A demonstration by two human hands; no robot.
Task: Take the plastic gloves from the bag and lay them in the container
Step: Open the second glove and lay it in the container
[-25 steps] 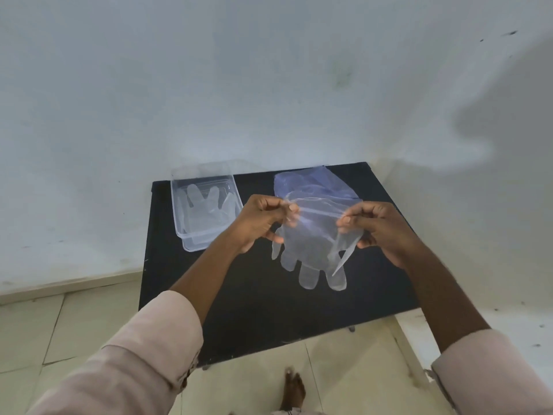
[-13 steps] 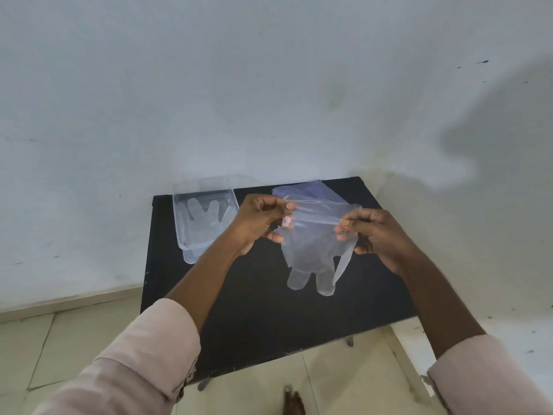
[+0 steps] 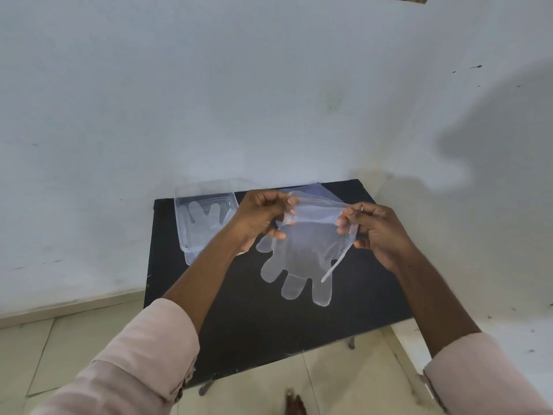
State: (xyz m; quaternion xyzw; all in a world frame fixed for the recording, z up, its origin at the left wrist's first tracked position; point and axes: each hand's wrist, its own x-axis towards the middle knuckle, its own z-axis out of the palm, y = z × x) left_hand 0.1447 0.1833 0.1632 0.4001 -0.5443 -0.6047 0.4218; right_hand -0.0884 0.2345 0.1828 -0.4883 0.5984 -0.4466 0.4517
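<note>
The bag (image 3: 311,191) is showing only as a clear edge behind the hands, mostly hidden. Left hand (image 3: 260,217) and right hand (image 3: 374,232) are each pinching the cuff of a plastic glove (image 3: 299,259), dangling fingers-down above the black tabletop (image 3: 269,333). Another glove (image 3: 206,217) is lying inside the clear container (image 3: 182,235).

A small black rectangular table (image 3: 245,324) with a matte top stands on a pale tiled floor (image 3: 344,381), pushed into a white wall corner. At its far left corner rests a clear rectangular plastic container (image 3: 184,235). A translucent bluish plastic bag (image 3: 314,190) appears to lie toward the far edge, largely hidden.
</note>
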